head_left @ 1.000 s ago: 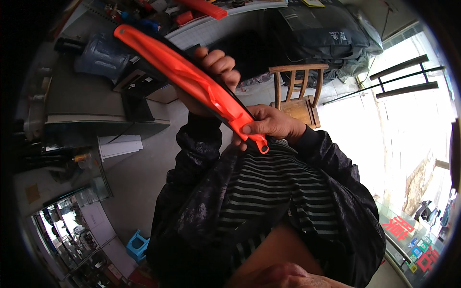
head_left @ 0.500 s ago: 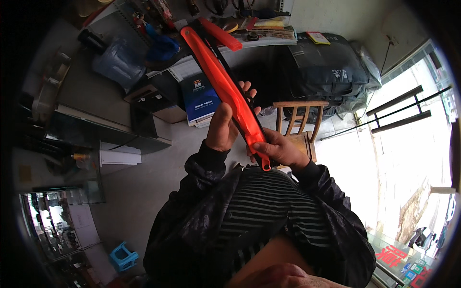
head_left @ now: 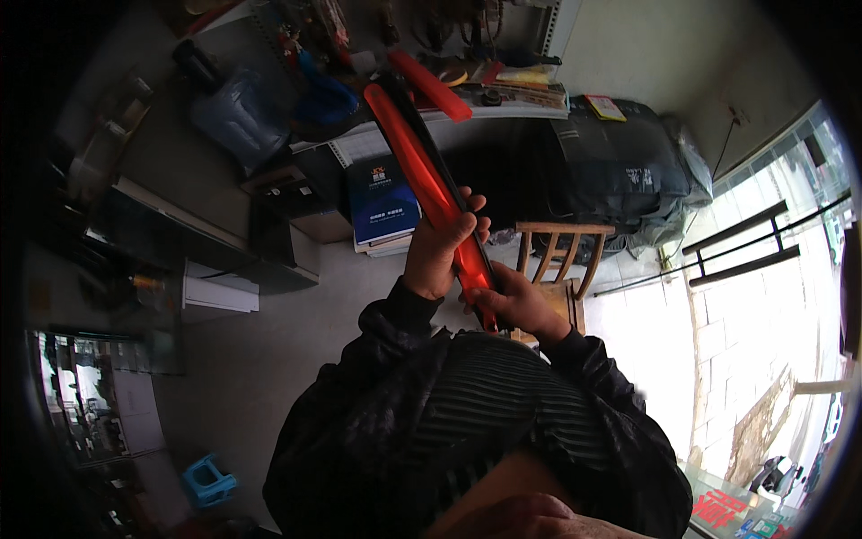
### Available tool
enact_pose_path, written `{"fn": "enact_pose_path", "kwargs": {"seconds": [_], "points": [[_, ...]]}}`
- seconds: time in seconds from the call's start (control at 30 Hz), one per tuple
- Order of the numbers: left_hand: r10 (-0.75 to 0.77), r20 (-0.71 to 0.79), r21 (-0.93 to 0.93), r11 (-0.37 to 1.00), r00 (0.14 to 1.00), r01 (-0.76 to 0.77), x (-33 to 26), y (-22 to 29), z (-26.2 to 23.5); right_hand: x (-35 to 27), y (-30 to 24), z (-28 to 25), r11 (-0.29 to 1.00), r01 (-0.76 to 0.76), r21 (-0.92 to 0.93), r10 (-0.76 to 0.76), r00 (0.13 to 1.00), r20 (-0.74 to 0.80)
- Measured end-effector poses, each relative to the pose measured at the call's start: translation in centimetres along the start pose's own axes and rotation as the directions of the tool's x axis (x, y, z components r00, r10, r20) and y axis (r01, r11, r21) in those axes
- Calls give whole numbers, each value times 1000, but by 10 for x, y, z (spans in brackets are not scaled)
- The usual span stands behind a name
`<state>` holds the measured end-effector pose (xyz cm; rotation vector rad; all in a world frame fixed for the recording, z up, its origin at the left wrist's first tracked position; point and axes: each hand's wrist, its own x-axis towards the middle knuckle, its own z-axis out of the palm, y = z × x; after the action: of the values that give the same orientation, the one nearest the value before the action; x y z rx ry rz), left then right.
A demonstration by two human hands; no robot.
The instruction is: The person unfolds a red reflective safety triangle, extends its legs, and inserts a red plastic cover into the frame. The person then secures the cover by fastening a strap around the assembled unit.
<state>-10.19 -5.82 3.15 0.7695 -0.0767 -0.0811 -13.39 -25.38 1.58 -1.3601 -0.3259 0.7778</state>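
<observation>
A long, narrow orange-red piece (head_left: 410, 148) with a black edge slants away from my body, its far end up by the shelf. My left hand (head_left: 438, 250) wraps round its lower middle, the thumb across the front and fingertips showing past the black side. Closer to my body, my right hand (head_left: 525, 305) grips the near end, thumb on top. What kind of piece it is cannot be made out. Beside its far end is a shorter red bar (head_left: 431, 85); whether the two are joined is unclear.
Ahead is a cluttered shelf (head_left: 530, 110), with blue-covered booklets (head_left: 384, 202) below. A wooden chair (head_left: 566, 230) stands beyond my right hand, near a large black bag (head_left: 620, 148). At left are a water jug (head_left: 238, 117), a cabinet (head_left: 171, 220) and a blue stool (head_left: 208, 481).
My left thumb, raised off the piece before, now lies across it. The left hand has closed round it, while the right keeps its grip. The view has shifted slightly.
</observation>
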Motion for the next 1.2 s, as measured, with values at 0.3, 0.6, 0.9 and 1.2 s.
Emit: {"fn": "enact_pose_path", "kwargs": {"seconds": [0.3, 0.6, 0.9, 1.2], "points": [[10, 76, -81, 997, 997, -3, 11, -9, -30, 27, 13, 12, 998, -28, 63, 34, 995, -93], [-46, -58, -31, 999, 997, 44, 38, -8, -67, 68, 16, 24, 989, -82, 121, 97, 987, -126], [-74, -32, -17, 997, 997, 73, 73, 12, -100, 109, 14, 26, 995, -25, 98, 36, 994, -107], [-95, -104, 99, 989, 990, 105, 125, 32, -119, 179, 8, -89, 999, 44, 16, -39, 962, -271]]}}
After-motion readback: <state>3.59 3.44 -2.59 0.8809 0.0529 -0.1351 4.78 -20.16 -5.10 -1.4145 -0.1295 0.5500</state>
